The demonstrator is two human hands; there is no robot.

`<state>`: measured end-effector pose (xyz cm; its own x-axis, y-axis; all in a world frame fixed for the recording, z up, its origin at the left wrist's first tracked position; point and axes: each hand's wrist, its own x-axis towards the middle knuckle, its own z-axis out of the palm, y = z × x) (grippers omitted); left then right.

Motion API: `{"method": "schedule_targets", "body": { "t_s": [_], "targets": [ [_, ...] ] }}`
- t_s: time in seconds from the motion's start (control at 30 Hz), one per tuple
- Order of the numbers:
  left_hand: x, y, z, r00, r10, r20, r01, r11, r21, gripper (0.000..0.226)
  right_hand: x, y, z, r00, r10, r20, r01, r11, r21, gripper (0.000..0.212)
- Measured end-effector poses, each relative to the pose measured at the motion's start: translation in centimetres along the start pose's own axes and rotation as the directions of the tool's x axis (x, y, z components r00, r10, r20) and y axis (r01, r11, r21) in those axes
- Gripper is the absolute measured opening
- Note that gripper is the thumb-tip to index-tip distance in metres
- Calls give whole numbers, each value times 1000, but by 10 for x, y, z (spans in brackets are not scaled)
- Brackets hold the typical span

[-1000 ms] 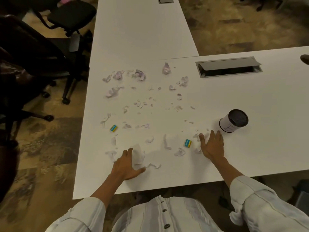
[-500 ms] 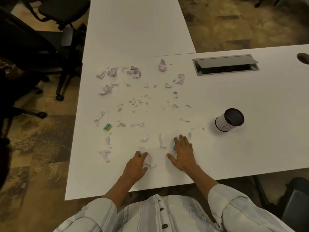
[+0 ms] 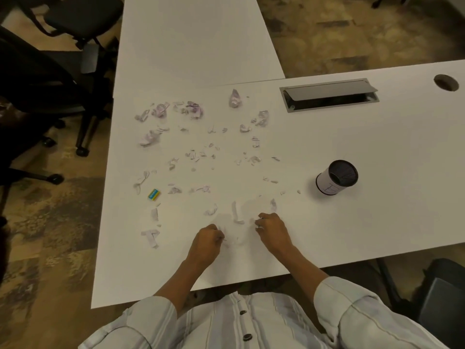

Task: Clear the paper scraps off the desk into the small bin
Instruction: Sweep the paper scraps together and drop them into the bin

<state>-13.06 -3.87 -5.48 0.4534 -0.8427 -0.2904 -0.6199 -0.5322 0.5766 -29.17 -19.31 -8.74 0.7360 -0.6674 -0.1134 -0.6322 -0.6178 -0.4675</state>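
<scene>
Several torn and crumpled paper scraps (image 3: 193, 110) lie scattered over the left half of the white desk (image 3: 377, 222). The small bin (image 3: 337, 178), a white cylinder with a dark inside, stands upright to the right of them. My left hand (image 3: 207, 244) is curled near the front edge, its fingers closed on scraps. My right hand (image 3: 271, 231) is curled a little to the right, fingers pinched on scraps; the blue and yellow piece it covered is hidden. A few white scraps (image 3: 236, 212) lie between and just beyond the two hands.
A small blue and yellow eraser (image 3: 153, 194) lies at the left among the scraps. An open cable tray (image 3: 329, 95) and a round grommet hole (image 3: 446, 82) sit at the back. Black office chairs (image 3: 63, 71) stand left of the desk; a second desk (image 3: 191, 39) extends away.
Both hands swept inward from wide apart, gathering near scraps. They went from flat and spread to curled fists. The right hand slid left over the second blue and yellow piece.
</scene>
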Motion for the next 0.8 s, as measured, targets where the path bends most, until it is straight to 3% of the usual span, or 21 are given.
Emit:
{"method": "schedule_targets", "body": {
  "t_s": [0.2, 0.33, 0.5, 0.6, 0.8],
  "targets": [
    [33, 50, -15, 989, 86, -117, -100, 988, -121, 11, -1, -1, -57, 929, 318, -191, -198, 861, 468, 21],
    [57, 94, -12, 980, 170, -101, -183, 975, -130, 10, 4, 16, -115, 829, 472, -301, -226, 774, 591, 15],
    [83, 161, 4, 956, 288, -51, -292, 947, -136, 12, 15, 70, -177, 726, 585, -361, -298, 742, 601, 16],
    [101, 202, 12, 945, 324, -48, -327, 931, -160, 11, 26, 101, -201, 697, 650, -302, -375, 689, 620, 18],
    [139, 261, 26, 936, 347, -62, -352, 916, -194, 10, 43, 133, -220, 760, 633, -147, -455, 680, 575, 37]
  ]
}}
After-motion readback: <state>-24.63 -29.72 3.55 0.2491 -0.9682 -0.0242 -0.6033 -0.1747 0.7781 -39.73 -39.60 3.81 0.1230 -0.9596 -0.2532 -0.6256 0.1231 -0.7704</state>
